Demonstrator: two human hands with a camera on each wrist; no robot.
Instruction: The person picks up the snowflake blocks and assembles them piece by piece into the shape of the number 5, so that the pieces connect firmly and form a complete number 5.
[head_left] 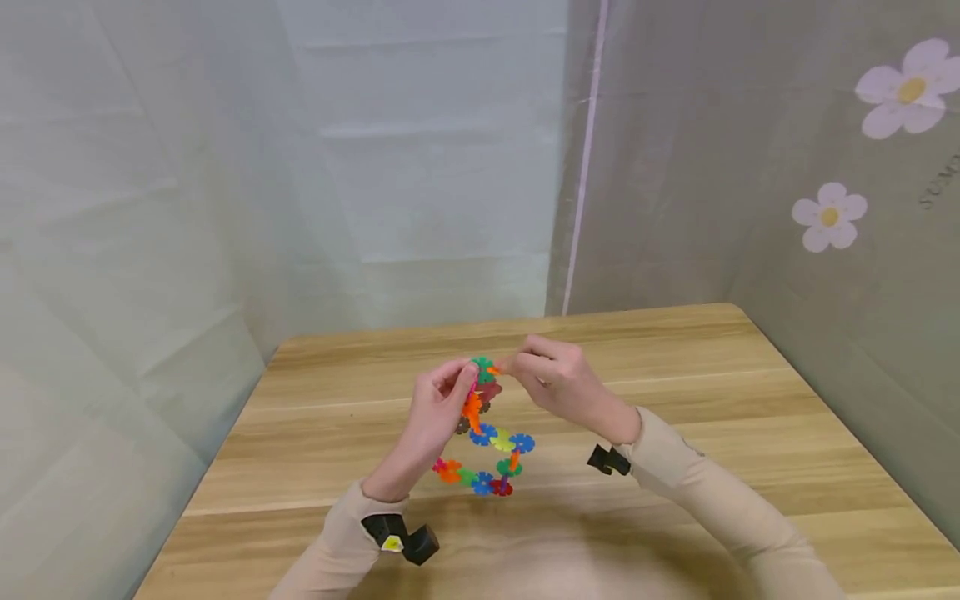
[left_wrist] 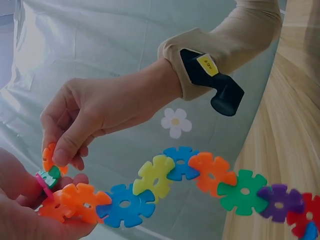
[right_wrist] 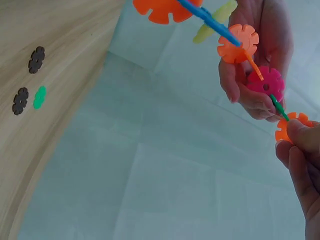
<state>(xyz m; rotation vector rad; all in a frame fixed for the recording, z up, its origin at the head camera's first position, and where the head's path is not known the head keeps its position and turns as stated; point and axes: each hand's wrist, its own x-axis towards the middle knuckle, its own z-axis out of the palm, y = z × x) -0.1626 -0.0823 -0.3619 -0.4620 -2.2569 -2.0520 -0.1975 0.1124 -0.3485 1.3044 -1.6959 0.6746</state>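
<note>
Pale curtain [head_left: 435, 208] backs the wooden table [head_left: 675, 375] you work over. Your right hand [head_left: 558, 379] pinches an orange disc [left_wrist: 48, 159] between thumb and fingers, its edge meeting a green disc [head_left: 483, 369] at the end of a flower chain [left_wrist: 115, 210]; you seem to grip it by the rim so the slots can line up. Your left hand [head_left: 438, 400] holds that end of the chain by the green disc and the pink disc [right_wrist: 266, 82] beside it, probably to steady the joint. From there the chain trails away in many colours; you cannot tell whether its far end rests on the wood. Farther out, brown discs [right_wrist: 36, 60] lie loose. Your black wristband [left_wrist: 194, 67] carries a yellow label [left_wrist: 208, 64] too small to read; on the right-hand curtain, faint letters [head_left: 937, 183] seem to start "SUM", near printed flowers [head_left: 828, 217].
</note>
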